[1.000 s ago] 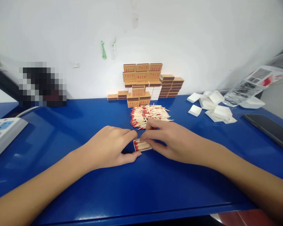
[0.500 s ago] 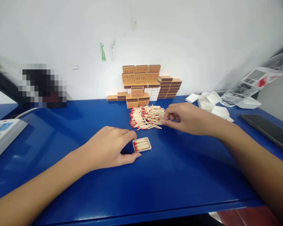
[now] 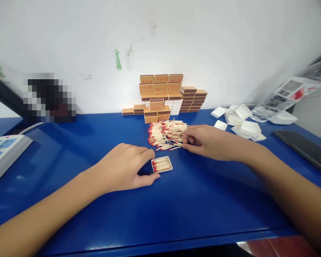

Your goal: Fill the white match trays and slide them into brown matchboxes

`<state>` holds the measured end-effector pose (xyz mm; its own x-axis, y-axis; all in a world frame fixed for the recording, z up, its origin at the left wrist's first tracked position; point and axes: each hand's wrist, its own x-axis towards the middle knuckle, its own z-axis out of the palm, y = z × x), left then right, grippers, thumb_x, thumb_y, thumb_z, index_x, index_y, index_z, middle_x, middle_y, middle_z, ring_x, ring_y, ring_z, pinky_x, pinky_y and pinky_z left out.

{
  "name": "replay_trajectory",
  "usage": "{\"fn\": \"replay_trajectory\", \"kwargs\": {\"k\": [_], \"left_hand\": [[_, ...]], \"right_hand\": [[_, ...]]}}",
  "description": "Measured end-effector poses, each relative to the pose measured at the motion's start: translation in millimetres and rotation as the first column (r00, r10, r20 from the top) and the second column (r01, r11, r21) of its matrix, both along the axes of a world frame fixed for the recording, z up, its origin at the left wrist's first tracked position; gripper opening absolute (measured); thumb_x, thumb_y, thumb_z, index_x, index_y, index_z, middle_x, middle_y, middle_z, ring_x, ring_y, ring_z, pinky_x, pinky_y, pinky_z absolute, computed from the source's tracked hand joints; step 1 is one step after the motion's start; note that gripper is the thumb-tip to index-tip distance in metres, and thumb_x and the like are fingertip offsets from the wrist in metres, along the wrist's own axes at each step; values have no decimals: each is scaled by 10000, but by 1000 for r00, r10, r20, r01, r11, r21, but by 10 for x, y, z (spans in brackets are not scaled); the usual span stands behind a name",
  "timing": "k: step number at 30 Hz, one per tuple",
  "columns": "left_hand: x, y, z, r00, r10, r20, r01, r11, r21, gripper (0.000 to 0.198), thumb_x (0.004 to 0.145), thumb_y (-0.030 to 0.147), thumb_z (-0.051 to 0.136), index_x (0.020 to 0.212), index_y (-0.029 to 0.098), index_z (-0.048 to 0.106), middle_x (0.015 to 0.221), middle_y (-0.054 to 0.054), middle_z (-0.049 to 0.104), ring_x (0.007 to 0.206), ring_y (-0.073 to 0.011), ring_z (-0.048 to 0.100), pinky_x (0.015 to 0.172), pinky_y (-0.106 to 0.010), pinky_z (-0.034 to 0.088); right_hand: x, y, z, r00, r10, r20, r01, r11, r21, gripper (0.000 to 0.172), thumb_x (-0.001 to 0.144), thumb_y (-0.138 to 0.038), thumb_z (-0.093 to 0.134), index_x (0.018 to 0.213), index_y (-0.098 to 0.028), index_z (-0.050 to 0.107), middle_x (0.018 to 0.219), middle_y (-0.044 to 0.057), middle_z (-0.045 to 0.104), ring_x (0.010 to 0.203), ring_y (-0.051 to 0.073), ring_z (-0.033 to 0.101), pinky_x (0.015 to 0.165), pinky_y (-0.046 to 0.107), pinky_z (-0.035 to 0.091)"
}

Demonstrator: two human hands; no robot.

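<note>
A small white matchbox tray (image 3: 171, 169) lies on the blue table with a layer of red-tipped matches in it. My left hand (image 3: 125, 166) rests at its left end, index finger and thumb bracketing the near and far sides. Behind the tray is a loose heap of matches (image 3: 166, 132), most red heads pointing left. At the heap's right edge my right hand (image 3: 200, 141) has thumb and fingers pinched together on match ends; how many matches are between them is unclear.
Printed matchboxes (image 3: 160, 88) are stacked against the wall, with more boxes (image 3: 188, 100) beside them. White trays (image 3: 243, 119), a plastic bottle (image 3: 273, 103) and a black phone (image 3: 305, 150) are at right. A power strip (image 3: 8, 153) lies at left.
My right hand has moved slightly nearer along the heap's right edge, and a few matches there have shifted. My left hand stays at the tray.
</note>
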<state>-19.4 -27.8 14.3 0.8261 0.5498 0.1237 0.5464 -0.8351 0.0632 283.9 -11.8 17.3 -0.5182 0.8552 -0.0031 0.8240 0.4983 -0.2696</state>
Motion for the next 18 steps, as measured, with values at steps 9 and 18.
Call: {"fn": "replay_trajectory", "kwargs": {"k": [9, 18], "left_hand": [[7, 13, -25, 1000, -4, -2, 4, 1000, -4, 315, 977, 495, 609, 1023, 192, 684, 865, -8, 725, 718, -206, 690, 616, -338, 421], [-3, 3, -19, 1000, -6, -3, 6, 1000, -4, 322, 980, 497, 604, 1022, 189, 687, 847, -9, 718, 708, -207, 685, 607, -342, 406]], "right_hand": [[-35, 2, 16, 998, 43, -53, -43, 999, 6, 178, 967, -352, 594, 854, -215, 603, 807, 13, 629, 695, 160, 519, 644, 311, 362], [27, 0, 11, 1000, 4, -14, -5, 999, -50, 177, 973, -345, 585, 861, -212, 617, 823, 24, 649, 689, 165, 526, 637, 314, 356]]}}
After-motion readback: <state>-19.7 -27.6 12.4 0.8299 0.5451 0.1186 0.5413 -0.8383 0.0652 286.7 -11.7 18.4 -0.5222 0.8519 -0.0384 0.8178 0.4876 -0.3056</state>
